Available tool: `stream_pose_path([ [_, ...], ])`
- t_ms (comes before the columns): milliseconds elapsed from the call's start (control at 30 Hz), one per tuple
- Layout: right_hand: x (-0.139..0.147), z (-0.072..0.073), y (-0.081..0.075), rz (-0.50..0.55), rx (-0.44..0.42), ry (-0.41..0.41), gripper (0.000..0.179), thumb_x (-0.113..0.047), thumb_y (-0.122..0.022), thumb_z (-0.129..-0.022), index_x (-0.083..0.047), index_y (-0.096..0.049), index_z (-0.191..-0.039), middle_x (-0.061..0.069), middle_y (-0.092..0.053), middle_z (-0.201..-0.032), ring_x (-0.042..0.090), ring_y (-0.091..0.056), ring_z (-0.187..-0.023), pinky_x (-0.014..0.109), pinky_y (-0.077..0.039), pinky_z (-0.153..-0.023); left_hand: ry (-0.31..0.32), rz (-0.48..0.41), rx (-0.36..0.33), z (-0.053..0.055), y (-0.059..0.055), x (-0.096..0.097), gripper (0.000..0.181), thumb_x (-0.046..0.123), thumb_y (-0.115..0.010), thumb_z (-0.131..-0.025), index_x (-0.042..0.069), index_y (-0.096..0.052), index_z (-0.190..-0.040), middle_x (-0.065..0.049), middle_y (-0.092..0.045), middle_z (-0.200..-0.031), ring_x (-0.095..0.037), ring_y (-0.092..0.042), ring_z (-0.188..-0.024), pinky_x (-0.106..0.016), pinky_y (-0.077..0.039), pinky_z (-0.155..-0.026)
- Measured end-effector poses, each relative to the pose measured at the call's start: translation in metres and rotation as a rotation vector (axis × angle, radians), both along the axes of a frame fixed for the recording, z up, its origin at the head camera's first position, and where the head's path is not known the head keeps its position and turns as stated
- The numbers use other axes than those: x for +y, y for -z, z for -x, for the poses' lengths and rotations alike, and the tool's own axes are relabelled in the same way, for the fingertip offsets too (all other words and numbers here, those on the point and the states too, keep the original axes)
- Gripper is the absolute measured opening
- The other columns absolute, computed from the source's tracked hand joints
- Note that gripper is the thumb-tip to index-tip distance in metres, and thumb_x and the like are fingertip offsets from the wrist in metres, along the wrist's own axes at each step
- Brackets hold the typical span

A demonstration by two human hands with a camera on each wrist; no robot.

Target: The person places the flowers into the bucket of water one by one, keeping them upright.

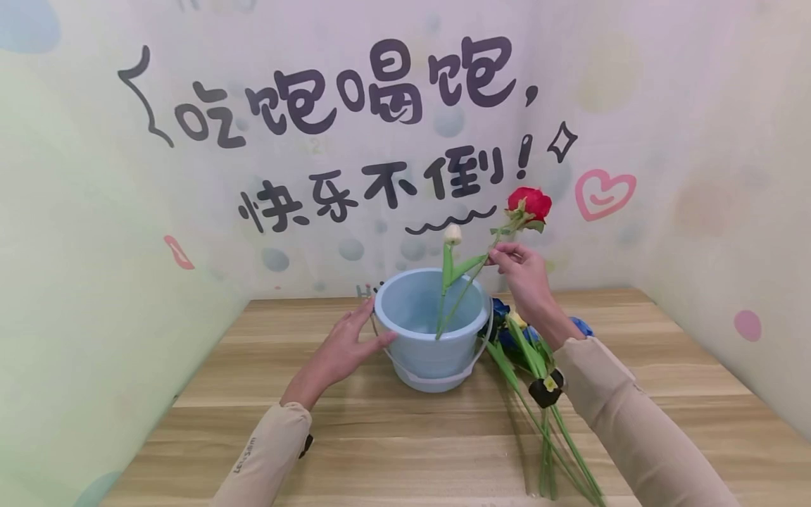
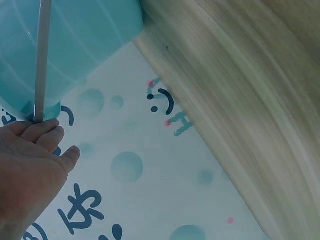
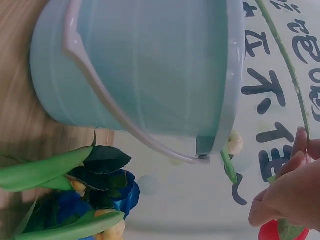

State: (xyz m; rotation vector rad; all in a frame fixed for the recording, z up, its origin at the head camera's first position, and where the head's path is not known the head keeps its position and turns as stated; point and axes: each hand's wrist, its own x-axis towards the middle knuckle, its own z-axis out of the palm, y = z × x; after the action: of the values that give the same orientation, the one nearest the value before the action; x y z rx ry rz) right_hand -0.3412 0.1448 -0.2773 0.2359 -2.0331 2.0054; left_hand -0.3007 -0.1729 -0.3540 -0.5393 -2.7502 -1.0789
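A light blue bucket (image 1: 431,362) stands upright on the table, with a white tulip (image 1: 453,235) in it, its head above the rim. My left hand (image 1: 338,350) rests against the bucket's left side at the rim, fingers fairly straight; in the left wrist view its fingertips touch near the end of the handle (image 2: 42,60). With thumb and fingers, my right hand (image 1: 524,276) pinches the stem of a red rose (image 1: 533,203) just below the bloom. The rose is tilted, its stem slanting down over the bucket's opening. In the right wrist view that stem (image 3: 283,50) passes above the rim.
Right of the bucket, under my right forearm, lies a pile of artificial flowers: blue roses (image 3: 129,192), a black flower (image 1: 543,391) and long green stems (image 1: 573,451) pointing towards me. Behind the wooden table (image 1: 374,451) hangs a printed backdrop (image 1: 355,42).
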Motion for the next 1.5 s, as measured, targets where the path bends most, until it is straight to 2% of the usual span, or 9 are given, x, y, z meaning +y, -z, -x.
stream_pose_path([
  [167, -0.005, 0.002, -0.004, 0.035, 0.013, 0.036, 0.019, -0.011, -0.058, -0.107, 0.004, -0.059, -0.119, -0.007, -0.068, -0.090, 0.014, -0.060, -0.095, 0.024, -0.044, -0.085, -0.005, 0.001, -0.003, 0.000, -0.001, 0.001, 0.093, 0.069, -0.060, -0.094, 0.025, -0.022, -0.167, -0.002, -0.019, -0.171, -0.045, -0.016, -0.154, -0.074, -0.022, -0.114],
  [267, -0.009, 0.001, -0.005, 0.035, 0.017, 0.050, 0.021, -0.010, -0.058, -0.107, 0.006, -0.058, -0.120, -0.008, -0.067, -0.088, 0.011, -0.062, -0.091, 0.022, -0.045, -0.084, -0.006, 0.004, 0.000, 0.000, 0.000, 0.002, 0.093, 0.070, -0.059, -0.094, 0.025, -0.023, -0.167, -0.002, -0.019, -0.171, -0.045, -0.016, -0.154, -0.075, -0.023, -0.113],
  [400, -0.014, 0.001, -0.001, -0.010, 0.022, 0.066, 0.024, -0.010, -0.058, -0.107, 0.008, -0.057, -0.122, -0.003, -0.067, -0.090, 0.010, -0.061, -0.091, 0.023, -0.045, -0.084, -0.007, 0.002, 0.004, 0.001, 0.001, 0.001, 0.093, 0.070, -0.059, -0.094, 0.026, -0.023, -0.167, -0.002, -0.019, -0.171, -0.045, -0.016, -0.154, -0.074, -0.022, -0.114],
  [600, -0.018, 0.004, 0.011, -0.064, 0.047, 0.078, 0.020, -0.008, -0.057, -0.107, 0.008, -0.058, -0.119, 0.004, -0.068, -0.090, 0.025, -0.064, -0.098, 0.023, -0.042, -0.077, 0.000, -0.016, 0.020, 0.001, 0.003, 0.001, 0.091, 0.069, -0.061, -0.094, 0.027, -0.025, -0.166, -0.002, -0.022, -0.170, -0.045, -0.017, -0.154, -0.074, -0.022, -0.114],
  [800, -0.020, 0.006, 0.021, -0.158, 0.068, 0.064, 0.019, -0.005, -0.056, -0.106, 0.009, -0.058, -0.120, 0.022, -0.070, -0.103, 0.037, -0.062, -0.103, 0.023, -0.044, -0.077, 0.006, -0.018, 0.026, 0.001, 0.005, 0.001, 0.091, 0.068, -0.061, -0.094, 0.026, -0.025, -0.166, -0.002, -0.022, -0.170, -0.044, -0.018, -0.154, -0.074, -0.022, -0.114],
  [900, -0.020, 0.007, 0.025, -0.193, 0.086, 0.058, 0.018, -0.003, -0.056, -0.106, 0.009, -0.058, -0.120, 0.027, -0.069, -0.107, 0.034, -0.062, -0.098, 0.023, -0.045, -0.076, 0.005, -0.019, 0.027, 0.001, 0.005, 0.001, 0.092, 0.068, -0.062, -0.094, 0.026, -0.024, -0.166, -0.002, -0.022, -0.170, -0.045, -0.018, -0.153, -0.074, -0.022, -0.114],
  [1067, -0.021, 0.008, 0.031, -0.255, 0.124, 0.073, 0.017, -0.002, -0.056, -0.105, 0.009, -0.060, -0.117, 0.025, -0.070, -0.101, 0.020, -0.063, -0.087, 0.022, -0.045, -0.073, 0.001, -0.019, 0.026, 0.001, 0.005, 0.001, 0.092, 0.068, -0.062, -0.094, 0.026, -0.024, -0.166, -0.001, -0.022, -0.170, -0.045, -0.018, -0.153, -0.075, -0.023, -0.113],
  [1300, -0.025, 0.007, 0.033, -0.296, 0.149, 0.070, 0.016, -0.001, -0.057, -0.104, 0.010, -0.061, -0.116, 0.027, -0.070, -0.100, 0.042, -0.062, -0.096, 0.024, -0.045, -0.071, 0.011, -0.026, 0.034, 0.001, 0.004, 0.001, 0.091, 0.066, -0.063, -0.095, 0.028, -0.023, -0.167, -0.003, -0.024, -0.170, -0.043, -0.018, -0.154, -0.074, -0.022, -0.114],
  [1500, -0.026, 0.006, 0.035, -0.338, 0.140, 0.050, 0.016, -0.003, -0.058, -0.104, 0.008, -0.061, -0.116, 0.024, -0.069, -0.099, 0.043, -0.061, -0.095, 0.026, -0.048, -0.072, 0.015, -0.030, 0.026, 0.000, 0.003, 0.001, 0.091, 0.065, -0.063, -0.095, 0.027, -0.023, -0.167, -0.001, -0.021, -0.170, -0.041, -0.017, -0.155, -0.071, -0.019, -0.117],
])
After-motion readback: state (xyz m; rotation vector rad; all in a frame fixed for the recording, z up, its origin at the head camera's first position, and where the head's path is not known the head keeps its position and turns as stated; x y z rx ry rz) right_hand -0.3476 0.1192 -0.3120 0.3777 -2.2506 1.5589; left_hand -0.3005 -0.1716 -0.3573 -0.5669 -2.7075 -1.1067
